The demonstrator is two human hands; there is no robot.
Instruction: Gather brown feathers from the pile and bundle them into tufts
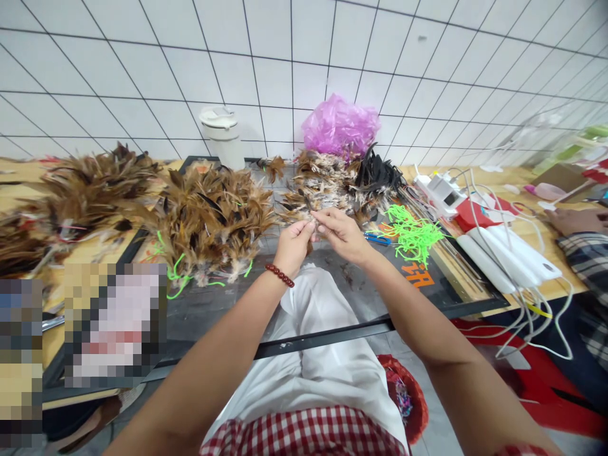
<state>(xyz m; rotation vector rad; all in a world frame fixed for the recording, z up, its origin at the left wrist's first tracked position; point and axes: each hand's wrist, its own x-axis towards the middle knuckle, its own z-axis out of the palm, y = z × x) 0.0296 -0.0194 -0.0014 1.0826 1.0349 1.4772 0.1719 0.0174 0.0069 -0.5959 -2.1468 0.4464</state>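
Above the near part of the black-framed glass tabletop (pixel 228 310), my left hand (pixel 293 244) and my right hand (pixel 342 235) meet fingertip to fingertip. Both are closed in a pinch on a small brownish feather, mostly hidden by the fingers. Left of them lies a big heap of brown feathers (pixel 209 221), with bright green ties among it. Just beyond my fingers spreads a pile of paler speckled feathers (pixel 318 180), beside black feathers (pixel 377 174). To the right of my right hand are a blue-handled tool (pixel 377 239) and a bundle of neon green cords (pixel 412 234).
A white lidded cup (pixel 224 136) and a pink plastic bag (pixel 339 123) stand by the tiled wall. More brown feathers (pixel 95 183) lie at left. White chargers and cables (pixel 510 253) crowd the right, near another person's plaid sleeve (pixel 586 259). A red basket (pixel 418 405) sits below.
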